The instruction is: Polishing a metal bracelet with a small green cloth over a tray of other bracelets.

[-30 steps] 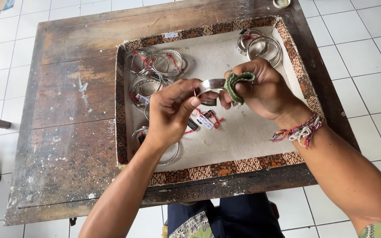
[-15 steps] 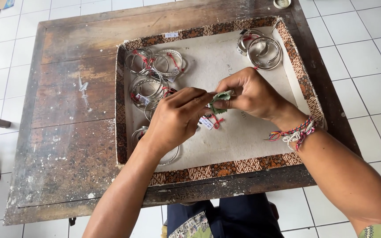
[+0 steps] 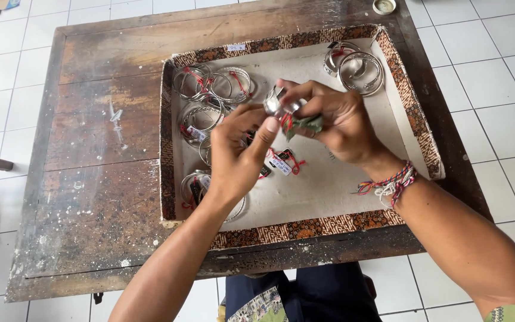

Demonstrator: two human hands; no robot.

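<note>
Over the batik-edged tray (image 3: 409, 113), the left hand (image 3: 239, 158) pinches a silver bangle (image 3: 276, 102) while the right hand (image 3: 338, 119) grips a green cloth (image 3: 308, 124), mid-polish; next, turning the bangle.

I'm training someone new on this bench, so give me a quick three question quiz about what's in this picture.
1. True or false: the silver bangle held between both hands lies flat on the tray.
2. Which hand holds the green cloth? A) left B) right C) neither
3. Where do most of the loose bangles lie in the tray?

Key:
1. False; it is lifted above the tray, held by the fingers of the left hand and the right hand.
2. B.
3. Along the tray's left side, with a smaller pair at the far right corner.
</note>
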